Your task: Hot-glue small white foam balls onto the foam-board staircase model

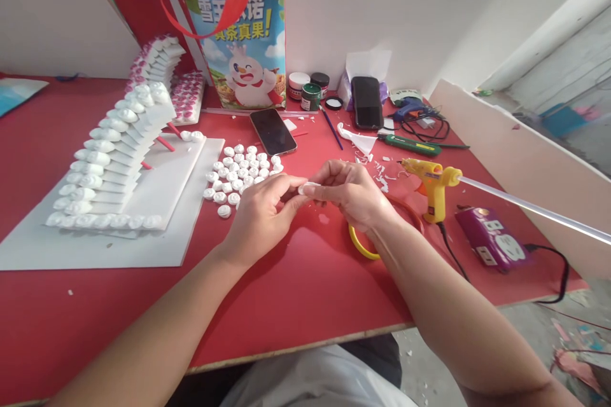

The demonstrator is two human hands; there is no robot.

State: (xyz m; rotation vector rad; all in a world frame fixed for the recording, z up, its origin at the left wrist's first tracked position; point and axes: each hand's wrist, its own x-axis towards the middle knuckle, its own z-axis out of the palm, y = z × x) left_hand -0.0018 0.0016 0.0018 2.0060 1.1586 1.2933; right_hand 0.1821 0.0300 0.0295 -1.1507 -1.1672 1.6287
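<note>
My left hand (265,213) and my right hand (351,194) meet over the red table, both closed on one small white piece (309,188) pinched between their fingertips. Part of the piece is hidden by the fingers. Just left of my left hand lie several small white rosettes (232,176) in a loose cluster. Farther left, a curved stepped white model (119,168) edged with white rosettes stands on a white board (167,254). A yellow ring (361,245) lies partly under my right wrist.
A yellow glue gun (433,187) with a long clear stick and a purple box (494,238) are on the right. Behind are a phone (273,131), a green-handled cutter (413,145), paint jars (311,95), white scraps (380,175) and a tall printed bag (248,44).
</note>
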